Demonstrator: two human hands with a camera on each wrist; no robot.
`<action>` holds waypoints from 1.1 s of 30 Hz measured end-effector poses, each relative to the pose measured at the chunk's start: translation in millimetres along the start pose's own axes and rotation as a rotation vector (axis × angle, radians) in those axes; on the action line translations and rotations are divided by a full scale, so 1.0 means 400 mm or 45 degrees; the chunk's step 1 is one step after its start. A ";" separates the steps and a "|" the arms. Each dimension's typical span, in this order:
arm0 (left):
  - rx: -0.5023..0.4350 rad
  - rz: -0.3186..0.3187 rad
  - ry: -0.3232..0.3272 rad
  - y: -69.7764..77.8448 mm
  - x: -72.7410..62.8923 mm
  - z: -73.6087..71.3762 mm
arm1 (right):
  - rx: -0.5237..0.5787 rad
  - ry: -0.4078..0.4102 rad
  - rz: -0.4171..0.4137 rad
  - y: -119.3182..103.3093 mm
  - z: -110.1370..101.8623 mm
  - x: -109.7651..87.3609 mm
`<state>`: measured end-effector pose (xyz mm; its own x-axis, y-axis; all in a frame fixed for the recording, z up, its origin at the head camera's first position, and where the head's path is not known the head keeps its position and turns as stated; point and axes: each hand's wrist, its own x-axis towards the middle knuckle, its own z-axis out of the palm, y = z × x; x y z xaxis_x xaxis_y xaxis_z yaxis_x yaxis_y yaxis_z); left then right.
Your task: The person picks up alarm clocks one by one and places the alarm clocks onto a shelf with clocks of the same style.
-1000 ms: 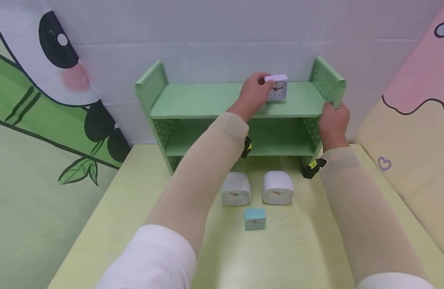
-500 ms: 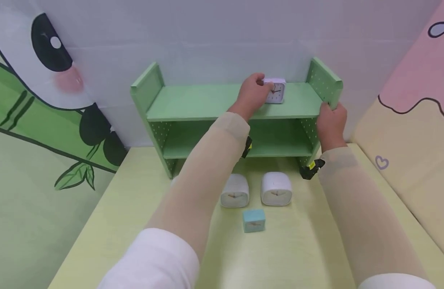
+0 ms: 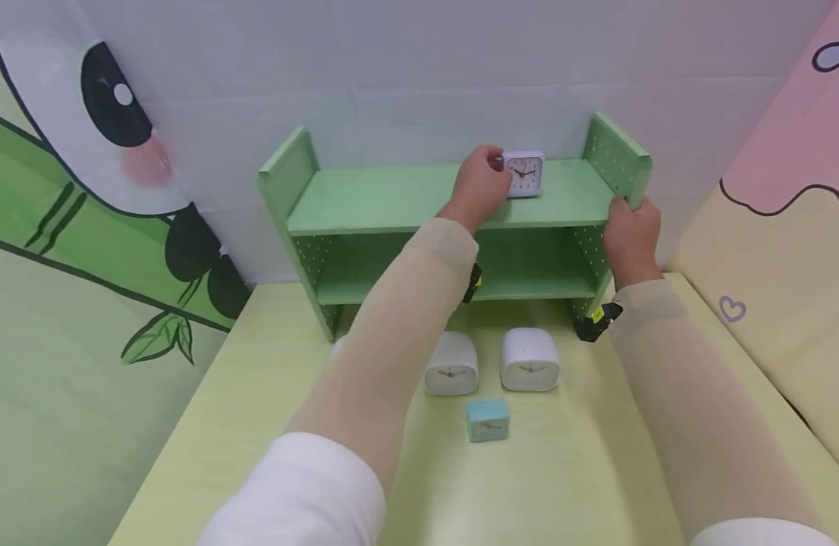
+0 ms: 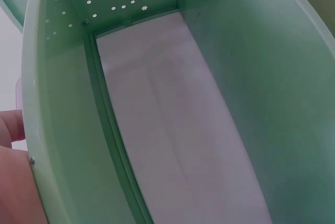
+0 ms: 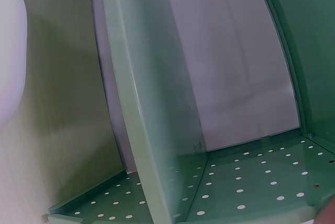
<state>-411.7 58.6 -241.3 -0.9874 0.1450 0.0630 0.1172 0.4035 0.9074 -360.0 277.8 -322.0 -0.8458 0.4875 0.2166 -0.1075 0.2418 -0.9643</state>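
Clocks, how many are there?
4: a lilac clock on the top shelf, a white clock and another white clock side by side on the table, and a teal clock in front. A white thing mostly hidden behind the left sleeve might be another.

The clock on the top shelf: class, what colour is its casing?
Pale purple; the clock shows best in the head view.

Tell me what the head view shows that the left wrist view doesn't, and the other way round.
Only the head view shows the teal clock, the white clocks and the right hand gripping the green shelf. Only the left wrist view shows the underside of the top board and the pale wall through the shelf's open back. Both show parts of the shelf, the left hand and the lavender clock.
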 end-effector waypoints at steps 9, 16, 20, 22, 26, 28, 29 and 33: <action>0.008 -0.016 0.008 0.005 -0.003 -0.003 | 0.041 -0.007 -0.009 0.001 0.013 0.001; -0.046 -0.006 0.047 0.006 -0.012 -0.013 | 0.026 -0.023 0.008 -0.005 0.015 0.004; -0.057 0.090 0.110 0.013 -0.041 -0.019 | 0.026 -0.018 0.021 -0.007 0.014 0.005; -0.037 0.196 0.145 0.018 -0.068 -0.028 | 0.038 -0.017 0.025 -0.006 0.014 0.004; 0.004 0.402 0.165 0.034 -0.137 -0.059 | 0.060 -0.012 0.037 -0.001 0.013 -0.003; 0.001 0.474 0.140 0.042 -0.176 -0.076 | 0.064 -0.007 0.039 0.001 0.012 -0.006; -0.012 0.499 0.124 0.047 -0.195 -0.082 | 0.064 -0.003 0.040 0.003 0.012 -0.007; -0.082 0.613 0.030 0.056 -0.270 -0.091 | 0.070 0.007 0.038 0.005 0.009 -0.004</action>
<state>-306.4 19.2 -212.7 -0.8250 0.2808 0.4904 0.5550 0.2389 0.7968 -360.8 274.7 -324.9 -0.8461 0.4987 0.1882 -0.1109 0.1806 -0.9773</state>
